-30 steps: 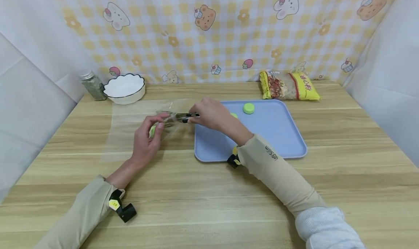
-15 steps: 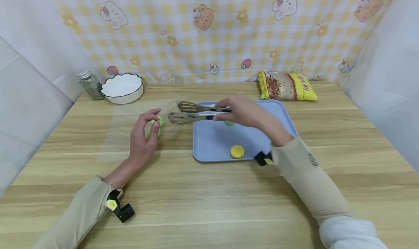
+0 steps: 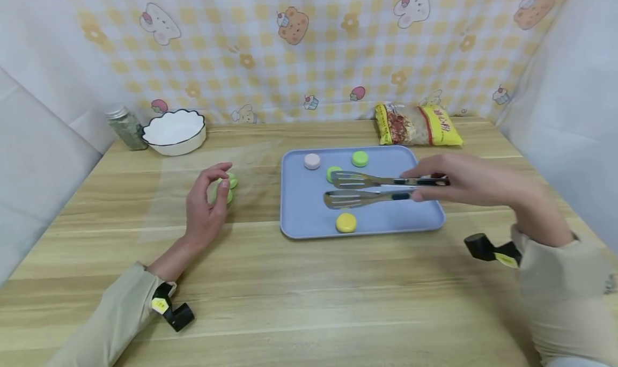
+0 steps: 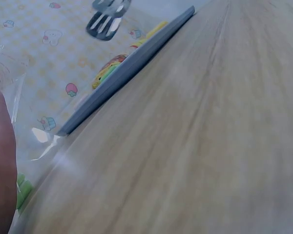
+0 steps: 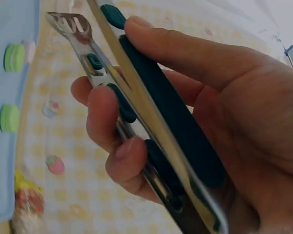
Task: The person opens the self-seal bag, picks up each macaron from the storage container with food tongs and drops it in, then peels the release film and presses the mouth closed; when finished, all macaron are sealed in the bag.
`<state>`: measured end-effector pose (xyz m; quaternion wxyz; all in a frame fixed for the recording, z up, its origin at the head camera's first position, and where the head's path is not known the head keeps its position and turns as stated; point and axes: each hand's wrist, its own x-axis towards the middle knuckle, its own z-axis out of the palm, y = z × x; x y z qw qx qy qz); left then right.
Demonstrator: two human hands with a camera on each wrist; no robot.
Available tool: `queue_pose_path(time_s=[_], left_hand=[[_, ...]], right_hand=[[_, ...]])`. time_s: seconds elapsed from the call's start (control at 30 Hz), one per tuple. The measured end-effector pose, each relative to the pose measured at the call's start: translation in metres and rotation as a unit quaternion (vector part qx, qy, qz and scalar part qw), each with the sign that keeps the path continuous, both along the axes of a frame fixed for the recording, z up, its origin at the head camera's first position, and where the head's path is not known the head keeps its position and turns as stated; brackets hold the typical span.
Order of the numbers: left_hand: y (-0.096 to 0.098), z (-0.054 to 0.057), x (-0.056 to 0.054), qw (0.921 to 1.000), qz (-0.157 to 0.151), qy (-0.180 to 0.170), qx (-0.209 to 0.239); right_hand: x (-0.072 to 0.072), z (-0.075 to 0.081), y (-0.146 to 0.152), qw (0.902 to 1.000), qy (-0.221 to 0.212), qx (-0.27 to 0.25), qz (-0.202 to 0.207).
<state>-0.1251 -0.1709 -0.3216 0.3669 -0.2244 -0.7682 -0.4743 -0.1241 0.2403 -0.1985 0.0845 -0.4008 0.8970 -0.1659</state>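
Observation:
My right hand grips metal tongs with slotted ends and dark grips. The tongs are spread, with nothing between their ends, over the blue tray. On that tray lie a pale pink macaron, a yellow macaron and green macarons; the tongs partly cover one green one. My left hand, fingers curled, holds the edge of a clear plastic bag on the table. Green macarons sit inside the bag beside the thumb, partly hidden by the hand.
At the back left stand a white scalloped bowl and a glass jar with a metal lid. A yellow food packet lies behind the tray. A checked curtain hangs along the table's back edge.
My right hand has drawn the tongs out of the bag's mouth and carried them right, over the tray; their ends have spread apart. My left hand stays at the bag.

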Motion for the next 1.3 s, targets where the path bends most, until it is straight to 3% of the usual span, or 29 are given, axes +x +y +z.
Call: queue_pose_path(time_s=[0.2,0.53,0.83,1.1,1.3], left_hand=[[0.0,0.001,0.001,1.0,0.001,0.004,0.002],[0.0,-0.002,0.0,1.0,-0.002,0.006,0.003],[0.0,-0.003,-0.001,1.0,-0.003,0.006,0.005],[0.002,0.002,0.002,1.0,0.001,0.008,-0.003],[0.001,0.002,0.002,1.0,0.002,0.005,0.0]], right_hand=[[0.009,0.0,0.023,0.9998,-0.006,0.013,-0.017],[0.002,-0.009,0.012,0.998,-0.052,0.034,-0.014],[-0.003,-0.017,0.003,0.998,0.001,0.033,-0.054],[-0.002,-0.016,0.003,0.9962,-0.007,0.044,-0.074],[-0.005,-0.018,-0.001,0.9969,-0.004,0.047,-0.064]])
